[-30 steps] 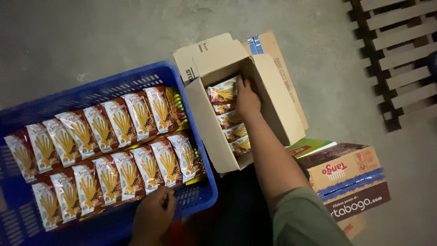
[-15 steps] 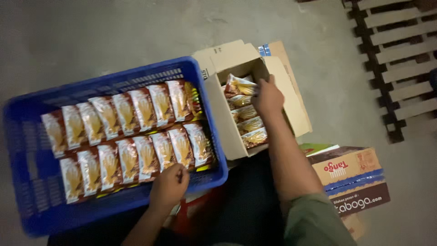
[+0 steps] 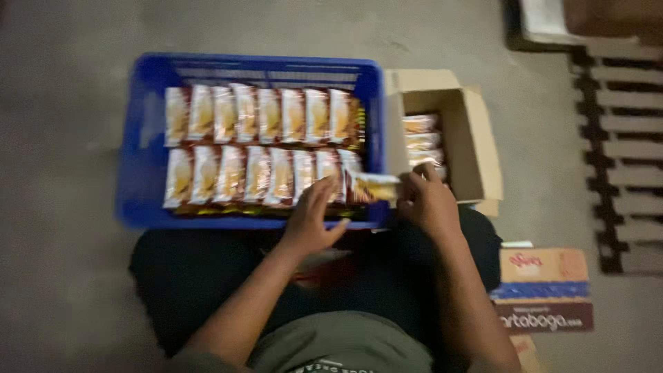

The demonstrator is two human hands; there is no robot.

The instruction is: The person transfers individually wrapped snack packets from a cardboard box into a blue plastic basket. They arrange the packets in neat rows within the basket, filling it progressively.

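Motion blur smears the snack packets (image 3: 262, 148); the bottom edge cuts off the printed carton (image 3: 544, 290), and the wooden pallet (image 3: 618, 138) runs past the right edge

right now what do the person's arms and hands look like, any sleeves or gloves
Both arms are bare from the hands up, with no gloves, watch or rings visible in this blurry view. The left hand and right hand are uncovered. A grey-green short-sleeved shirt shows at the bottom.

Snack packet (image 3: 373, 187) flat over crate edge
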